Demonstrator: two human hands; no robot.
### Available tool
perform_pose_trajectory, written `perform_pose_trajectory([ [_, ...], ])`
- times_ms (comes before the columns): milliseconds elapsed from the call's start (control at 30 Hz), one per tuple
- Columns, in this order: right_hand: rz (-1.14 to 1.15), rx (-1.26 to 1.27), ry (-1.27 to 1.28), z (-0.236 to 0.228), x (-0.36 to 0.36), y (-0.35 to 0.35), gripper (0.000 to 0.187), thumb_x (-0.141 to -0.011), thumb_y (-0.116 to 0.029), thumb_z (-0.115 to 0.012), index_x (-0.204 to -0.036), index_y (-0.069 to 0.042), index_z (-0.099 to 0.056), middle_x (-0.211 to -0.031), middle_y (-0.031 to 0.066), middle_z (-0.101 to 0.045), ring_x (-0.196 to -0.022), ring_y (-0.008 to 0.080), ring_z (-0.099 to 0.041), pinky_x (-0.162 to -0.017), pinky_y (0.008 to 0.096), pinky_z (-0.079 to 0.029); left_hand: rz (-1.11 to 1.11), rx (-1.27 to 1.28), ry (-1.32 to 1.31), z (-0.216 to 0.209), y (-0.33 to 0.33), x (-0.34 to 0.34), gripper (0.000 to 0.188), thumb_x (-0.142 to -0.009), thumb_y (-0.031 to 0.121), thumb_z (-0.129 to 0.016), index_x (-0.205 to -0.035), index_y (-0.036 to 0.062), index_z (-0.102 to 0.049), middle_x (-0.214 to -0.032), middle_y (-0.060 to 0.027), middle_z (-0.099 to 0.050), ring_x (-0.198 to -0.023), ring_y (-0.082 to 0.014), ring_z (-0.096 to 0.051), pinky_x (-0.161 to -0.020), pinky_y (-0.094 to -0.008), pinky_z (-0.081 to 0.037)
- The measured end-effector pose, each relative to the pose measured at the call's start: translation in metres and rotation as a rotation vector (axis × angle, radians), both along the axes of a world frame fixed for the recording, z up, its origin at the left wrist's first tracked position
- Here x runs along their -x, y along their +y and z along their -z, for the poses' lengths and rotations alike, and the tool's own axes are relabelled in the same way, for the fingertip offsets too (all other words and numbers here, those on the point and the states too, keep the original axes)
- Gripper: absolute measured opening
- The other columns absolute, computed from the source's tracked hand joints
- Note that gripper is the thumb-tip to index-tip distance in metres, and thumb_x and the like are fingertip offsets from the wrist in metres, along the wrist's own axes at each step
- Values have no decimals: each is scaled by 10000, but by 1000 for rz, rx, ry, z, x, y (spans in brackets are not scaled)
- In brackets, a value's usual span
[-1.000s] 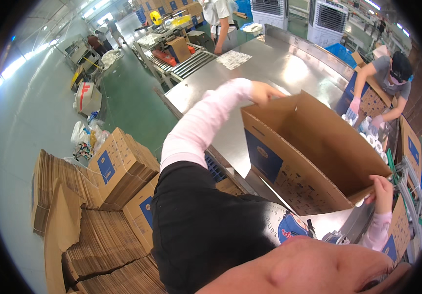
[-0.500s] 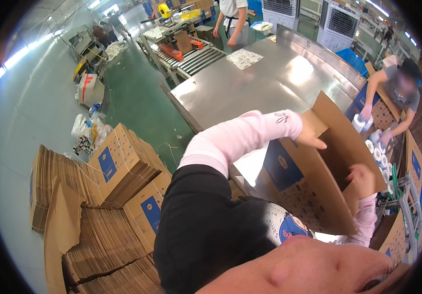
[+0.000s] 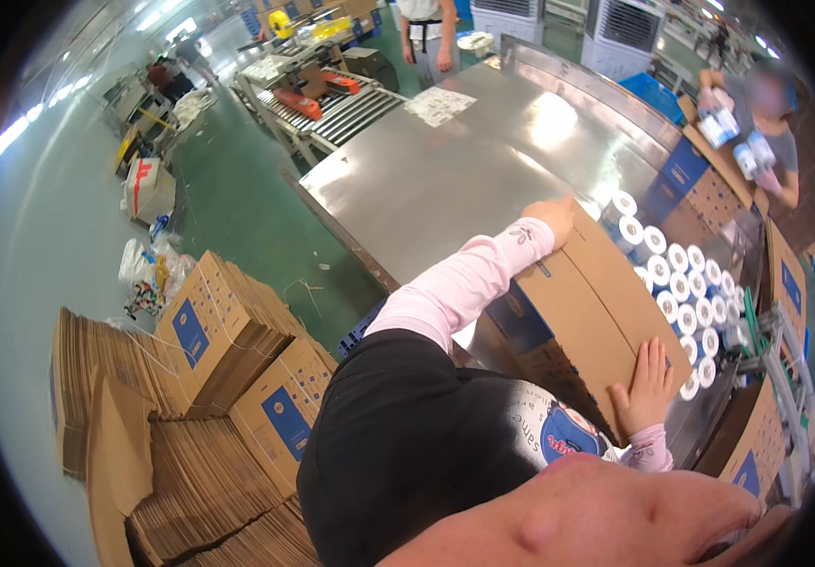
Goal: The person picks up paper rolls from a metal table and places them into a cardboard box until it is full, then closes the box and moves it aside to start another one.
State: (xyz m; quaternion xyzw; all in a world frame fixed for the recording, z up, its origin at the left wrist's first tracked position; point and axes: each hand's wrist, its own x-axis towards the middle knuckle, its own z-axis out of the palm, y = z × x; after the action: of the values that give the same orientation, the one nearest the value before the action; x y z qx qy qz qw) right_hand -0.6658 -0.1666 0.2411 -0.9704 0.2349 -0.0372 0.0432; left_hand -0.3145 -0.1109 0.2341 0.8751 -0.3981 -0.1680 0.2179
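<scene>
A brown cardboard box with a blue printed panel stands in front of me at the steel table's near edge, its top flaps folded down with a seam between them. My left hand, in a pink sleeve, is closed at the box's far corner, its fingers bent over the edge and partly hidden. Flat on the near flap lies my right hand, open with fingers spread. Just right of the box, several white-topped rolls stand packed together.
Stacks of flattened cartons fill the lower left. The steel table stretches away to a roller conveyor. A co-worker at the right holds wrapped rolls above another carton. Metal rails stand at right.
The box's raised flaps have come down, covering its opening. My right hand has gone from the opening's edge to flat on top. The co-worker has lifted rolls; more rolls show.
</scene>
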Motion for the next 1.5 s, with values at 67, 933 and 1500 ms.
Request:
perform_pose_trajectory([
  [67,-25,-120,-122,20,27,-49,657,-852,-298,-522,-1406,9,-351,-1470,214,-325,-1386,344,-274,-1127,484,-187,32,-3,13,-11,2,14,539,-964,351,-404,-1417,70,-327,-1222,-204,-567,-1121,-384,-544,-931,-438,-430],
  [933,670,-2178,-1227,183,2,-1,508,-936,-500,-461,-1210,-87,-572,-1090,63,-639,-968,200,-616,-799,347,-509,269,354,1027,-132,114,9,539,-843,81,-560,-1349,-50,-426,-1275,-124,-555,-1154,-187,-528,-988,-290,-390],
  [1500,233,-727,-777,247,55,-107,411,-976,-280,-395,-1278,-5,-450,-1242,118,-523,-1135,213,-513,-958,360,-420,866,-165,352,3,-32,270,689,-777,472,-562,-1093,-140,-550,-1051,-307,-624,-1009,-402,-619,-905,-414,-466],
])
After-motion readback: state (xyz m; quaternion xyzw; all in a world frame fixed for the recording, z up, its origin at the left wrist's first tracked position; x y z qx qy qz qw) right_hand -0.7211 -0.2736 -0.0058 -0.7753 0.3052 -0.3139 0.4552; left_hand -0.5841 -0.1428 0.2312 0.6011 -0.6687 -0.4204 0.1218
